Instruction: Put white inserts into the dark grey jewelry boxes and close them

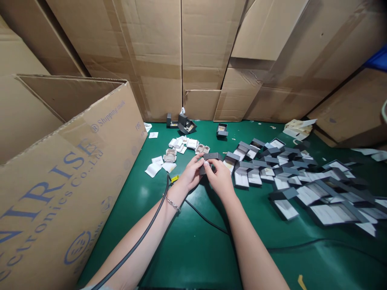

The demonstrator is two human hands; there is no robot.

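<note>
Both hands meet over the middle of the green table, closed on a small dark grey box (pixel 212 156). My left hand (pixel 193 174) grips its left side, a chain bracelet at the wrist. From the right, my right hand (pixel 218 174) holds the same box with thumb and fingers. Most of the box's lower part is hidden behind the fingers. Just beyond lie a beige moulded insert (pixel 202 149), a second insert (pixel 170 155) and several folded white papers (pixel 180 143). Close to my right hand begins a spread of open grey boxes (pixel 242 177) with white inside.
A large printed carton (pixel 90 161) stands along the left, and cardboard walls (pixel 157 60) close off the back. Dark boxes (pixel 187 127) and a single open box (pixel 222 129) sit at the rear. A black cable (pixel 151 219) crosses my left forearm and runs over the green tabletop (pixel 193 249).
</note>
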